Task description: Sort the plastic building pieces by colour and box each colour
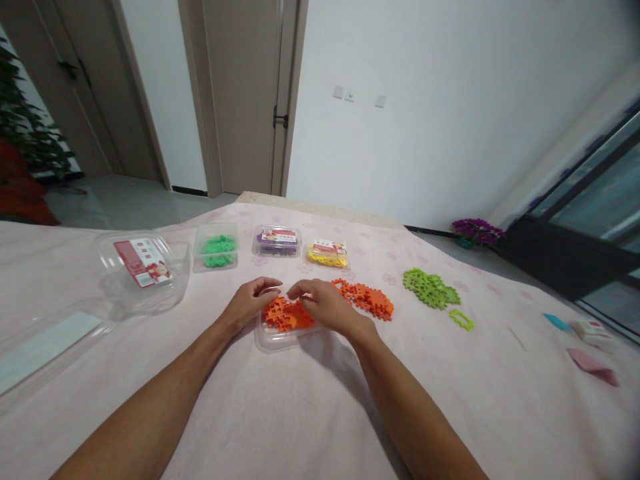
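A clear plastic box (pixel 280 341) stands on the cloth in front of me with orange gear-shaped pieces (pixel 286 315) inside. My left hand (pixel 253 303) is at the box's back left side, fingers curled and thumb along the rim. Over the box's right side is my right hand (pixel 325 303), fingers bent down and thumb close to the orange pieces. What its fingertips hold, if anything, is hidden. More orange gear pieces (pixel 367 299) lie in a loose pile just right of the box, partly behind my right hand.
Behind stand boxes of green pieces (pixel 220 251), purple pieces (pixel 277 248) and yellow pieces (pixel 326 257). Lime gear pieces (pixel 431 288) and one lime ring (pixel 461 320) lie right. Larger clear containers (pixel 170 293) are left. A pink cloth (pixel 593 367) lies far right.
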Demonstrator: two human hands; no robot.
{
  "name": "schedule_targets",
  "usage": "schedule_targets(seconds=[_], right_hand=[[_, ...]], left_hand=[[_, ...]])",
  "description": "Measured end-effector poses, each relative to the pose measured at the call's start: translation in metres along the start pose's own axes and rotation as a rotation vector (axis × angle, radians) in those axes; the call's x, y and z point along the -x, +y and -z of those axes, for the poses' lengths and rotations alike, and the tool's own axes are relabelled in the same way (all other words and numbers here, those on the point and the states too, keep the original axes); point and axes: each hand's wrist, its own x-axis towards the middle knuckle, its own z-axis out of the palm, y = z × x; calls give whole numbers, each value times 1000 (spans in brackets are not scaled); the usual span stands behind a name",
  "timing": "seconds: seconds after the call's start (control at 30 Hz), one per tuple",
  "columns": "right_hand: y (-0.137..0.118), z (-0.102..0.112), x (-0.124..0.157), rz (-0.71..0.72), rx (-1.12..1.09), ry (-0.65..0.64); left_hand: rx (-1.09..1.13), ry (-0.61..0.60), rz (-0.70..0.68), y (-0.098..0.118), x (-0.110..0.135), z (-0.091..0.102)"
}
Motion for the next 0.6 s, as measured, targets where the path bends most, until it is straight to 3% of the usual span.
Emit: schedule_targets(seconds=[0.13,0.3,0.43,0.6], right_hand=[[29,33,10,-109,-6,187],[78,73,33,-444,217,350],[104,83,47,-579,285,288],[105,77,47,-503,321,151]], left_hand=[[112,-33,110,10,4,0],[105,-7,134,11,3,-1],[111,15,136,11,1,-4],[113,43,122,8,-2,-4]])
